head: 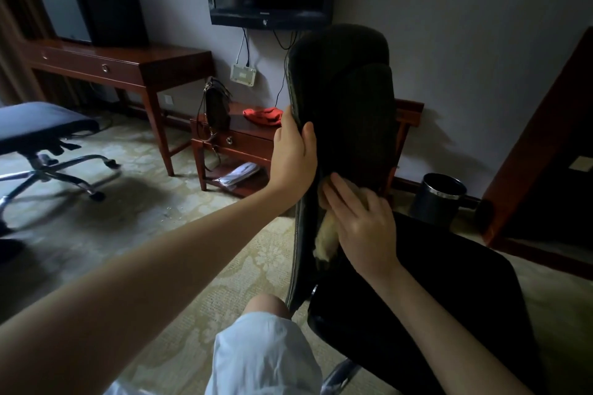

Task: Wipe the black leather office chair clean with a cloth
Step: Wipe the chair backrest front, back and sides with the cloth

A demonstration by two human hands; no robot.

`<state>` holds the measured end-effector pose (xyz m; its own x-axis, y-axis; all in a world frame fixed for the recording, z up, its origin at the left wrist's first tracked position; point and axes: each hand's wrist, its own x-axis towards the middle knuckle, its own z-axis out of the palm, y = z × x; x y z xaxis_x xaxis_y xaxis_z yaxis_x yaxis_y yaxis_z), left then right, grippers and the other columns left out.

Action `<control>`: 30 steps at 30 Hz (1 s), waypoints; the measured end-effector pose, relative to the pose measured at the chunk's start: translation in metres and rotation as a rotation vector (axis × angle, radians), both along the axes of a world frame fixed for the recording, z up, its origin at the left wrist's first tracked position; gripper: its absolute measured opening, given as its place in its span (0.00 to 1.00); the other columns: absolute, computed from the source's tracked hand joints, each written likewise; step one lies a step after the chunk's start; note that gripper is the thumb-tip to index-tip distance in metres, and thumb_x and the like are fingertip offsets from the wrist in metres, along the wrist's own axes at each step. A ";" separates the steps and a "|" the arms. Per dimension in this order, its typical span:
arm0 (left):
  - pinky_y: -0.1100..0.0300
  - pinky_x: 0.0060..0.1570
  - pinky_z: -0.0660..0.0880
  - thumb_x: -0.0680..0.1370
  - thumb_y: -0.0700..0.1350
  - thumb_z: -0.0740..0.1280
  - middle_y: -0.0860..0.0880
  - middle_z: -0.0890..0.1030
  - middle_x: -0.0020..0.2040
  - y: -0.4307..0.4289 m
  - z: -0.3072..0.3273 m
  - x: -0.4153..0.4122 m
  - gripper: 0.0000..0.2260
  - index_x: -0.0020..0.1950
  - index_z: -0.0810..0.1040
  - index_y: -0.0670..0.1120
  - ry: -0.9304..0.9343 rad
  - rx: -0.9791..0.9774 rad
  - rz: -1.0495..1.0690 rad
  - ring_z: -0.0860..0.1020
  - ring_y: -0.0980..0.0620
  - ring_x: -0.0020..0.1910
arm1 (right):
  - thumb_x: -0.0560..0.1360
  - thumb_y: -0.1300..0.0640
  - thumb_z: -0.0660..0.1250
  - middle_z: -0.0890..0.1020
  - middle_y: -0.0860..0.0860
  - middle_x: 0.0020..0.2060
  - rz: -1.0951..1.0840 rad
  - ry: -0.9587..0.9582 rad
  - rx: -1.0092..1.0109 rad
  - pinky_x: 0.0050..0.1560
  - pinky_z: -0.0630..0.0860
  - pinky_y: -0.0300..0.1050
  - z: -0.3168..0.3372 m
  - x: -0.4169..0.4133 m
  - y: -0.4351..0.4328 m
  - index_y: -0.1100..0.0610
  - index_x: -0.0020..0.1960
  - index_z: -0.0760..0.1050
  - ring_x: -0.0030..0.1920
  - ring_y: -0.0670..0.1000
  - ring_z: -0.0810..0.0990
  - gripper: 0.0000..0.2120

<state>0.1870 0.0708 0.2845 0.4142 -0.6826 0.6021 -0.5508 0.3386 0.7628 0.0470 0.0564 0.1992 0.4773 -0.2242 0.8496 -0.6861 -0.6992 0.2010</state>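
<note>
Right, we're wiping low on the chair (349, 99) back, near us.
Our left hand (293, 151) clamps its left edge; our right hand (362, 224), fingers flat, presses the cloth (327, 236) on it. Bunched like that, the cloth could slip out; push harder and the chair may roll away.

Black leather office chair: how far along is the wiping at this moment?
Done: nothing can be confirmed; the dim leather shows no wipe marks. In hand: the left hand grips the side edge of the backrest while the right hand presses a pale cloth flat against its lower front. Left: probably the upper backrest and the seat, where no cloth is working.
</note>
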 end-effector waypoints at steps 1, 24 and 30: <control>0.48 0.52 0.73 0.82 0.44 0.53 0.50 0.72 0.50 0.000 0.001 -0.001 0.12 0.65 0.64 0.45 0.011 -0.001 0.011 0.72 0.44 0.54 | 0.74 0.62 0.60 0.78 0.49 0.62 0.011 -0.011 0.005 0.44 0.71 0.46 0.012 0.006 -0.003 0.56 0.63 0.76 0.46 0.53 0.73 0.18; 0.52 0.51 0.70 0.82 0.44 0.53 0.50 0.73 0.51 0.001 -0.004 -0.003 0.15 0.69 0.62 0.45 0.029 0.008 0.012 0.72 0.45 0.55 | 0.66 0.63 0.71 0.79 0.49 0.59 -0.145 0.394 -0.098 0.47 0.67 0.50 -0.081 0.001 -0.002 0.55 0.55 0.81 0.48 0.56 0.73 0.18; 0.56 0.57 0.66 0.81 0.42 0.56 0.49 0.72 0.60 0.003 -0.007 -0.005 0.20 0.73 0.58 0.46 0.016 0.017 0.003 0.68 0.50 0.59 | 0.72 0.63 0.56 0.72 0.51 0.63 -0.047 0.156 -0.058 0.43 0.76 0.49 -0.036 -0.008 0.001 0.57 0.64 0.71 0.48 0.55 0.73 0.20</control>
